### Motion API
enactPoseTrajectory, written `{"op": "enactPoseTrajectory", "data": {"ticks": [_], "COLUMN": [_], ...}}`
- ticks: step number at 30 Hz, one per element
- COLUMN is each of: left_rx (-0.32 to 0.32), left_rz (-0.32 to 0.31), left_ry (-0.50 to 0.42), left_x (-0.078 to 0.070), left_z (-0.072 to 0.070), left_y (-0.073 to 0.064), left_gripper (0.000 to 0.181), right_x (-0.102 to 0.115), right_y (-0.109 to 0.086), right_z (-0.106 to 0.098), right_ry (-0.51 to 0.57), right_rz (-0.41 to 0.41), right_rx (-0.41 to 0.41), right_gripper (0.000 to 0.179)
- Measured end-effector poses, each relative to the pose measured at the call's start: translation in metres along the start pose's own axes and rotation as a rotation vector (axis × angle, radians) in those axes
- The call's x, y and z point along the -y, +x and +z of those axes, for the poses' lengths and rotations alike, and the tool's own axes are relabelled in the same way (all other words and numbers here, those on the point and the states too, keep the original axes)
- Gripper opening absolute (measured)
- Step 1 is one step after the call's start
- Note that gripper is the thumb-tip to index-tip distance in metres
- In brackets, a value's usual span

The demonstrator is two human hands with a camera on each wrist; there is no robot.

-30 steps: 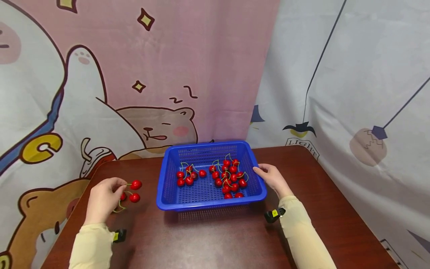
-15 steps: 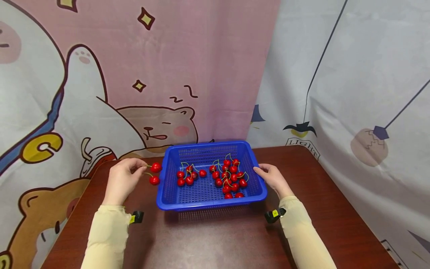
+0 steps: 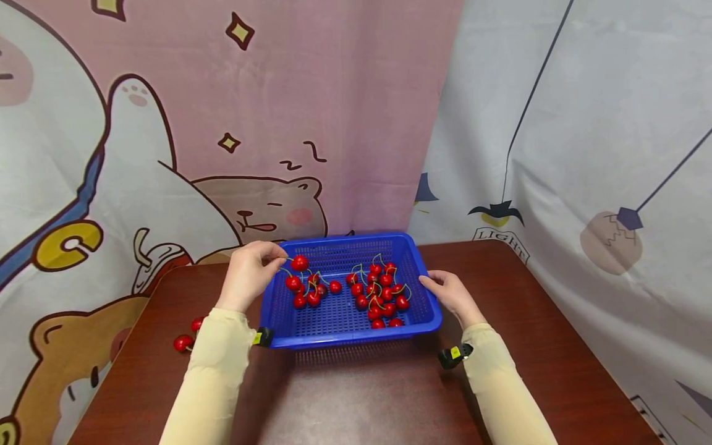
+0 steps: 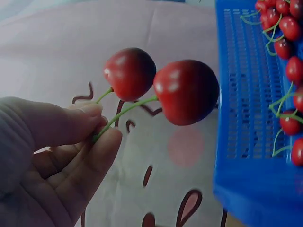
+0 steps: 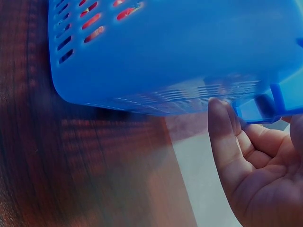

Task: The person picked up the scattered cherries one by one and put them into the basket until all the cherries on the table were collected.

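Observation:
My left hand [image 3: 251,272] pinches the green stems of a joined-looking pair of red cherries [image 4: 186,92] between thumb and fingers. In the head view the pair [image 3: 299,263] hangs over the left side of a blue plastic basket [image 3: 345,339]. My right hand [image 3: 452,295] grips the basket's right rim, thumb on top; in the right wrist view its fingers [image 5: 222,137] reach under the rim against the outer wall. Inside the basket lie several cherries [image 3: 386,293] on the right and a smaller cluster [image 3: 313,299] on the left.
Two more cherries [image 3: 183,343] lie on the dark red-brown table [image 3: 345,395] at the left, partly behind my left sleeve. A cartoon-printed cloth [image 3: 356,123] hangs close behind the table's far edge.
My left hand has carried the pair of cherries rightward from the table's left side to above the basket. The right hand and the basket have stayed in place.

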State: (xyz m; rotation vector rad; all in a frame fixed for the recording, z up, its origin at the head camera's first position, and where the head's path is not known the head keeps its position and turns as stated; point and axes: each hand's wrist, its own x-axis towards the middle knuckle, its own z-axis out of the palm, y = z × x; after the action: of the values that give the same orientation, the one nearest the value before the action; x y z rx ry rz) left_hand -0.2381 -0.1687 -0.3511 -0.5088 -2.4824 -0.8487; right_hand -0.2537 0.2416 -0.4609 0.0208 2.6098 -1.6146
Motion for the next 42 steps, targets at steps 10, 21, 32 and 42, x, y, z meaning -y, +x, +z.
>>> {"op": "enactPoseTrajectory", "data": {"ticks": [10,21,32,42], "left_rx": [0.157,0.328,0.595,0.688], "left_rz": [-0.002,-0.018,0.016,0.043], "left_ry": [-0.04,-0.044,0.06,0.097], "left_x": [-0.012,-0.011,-0.008,-0.003], "left_z": [0.031,0.066,0.095,0.108], "left_y": [0.025,0.039,0.043,0.039], "left_gripper": [0.004,0.007,0.018,0.02], "right_x": [0.0,0.001,0.001,0.001], "right_y": [0.0,-0.001,0.0,-0.001], "right_z": [0.0,-0.001,-0.001,0.0], "right_ry": [0.001,-0.016,-0.01,-0.015], "right_rz": [0.01,0.026,0.012,0.01], "right_rx": [0.005,-0.003,0.0,0.002], "right_gripper": [0.05,0.048,0.049,0.048]}}
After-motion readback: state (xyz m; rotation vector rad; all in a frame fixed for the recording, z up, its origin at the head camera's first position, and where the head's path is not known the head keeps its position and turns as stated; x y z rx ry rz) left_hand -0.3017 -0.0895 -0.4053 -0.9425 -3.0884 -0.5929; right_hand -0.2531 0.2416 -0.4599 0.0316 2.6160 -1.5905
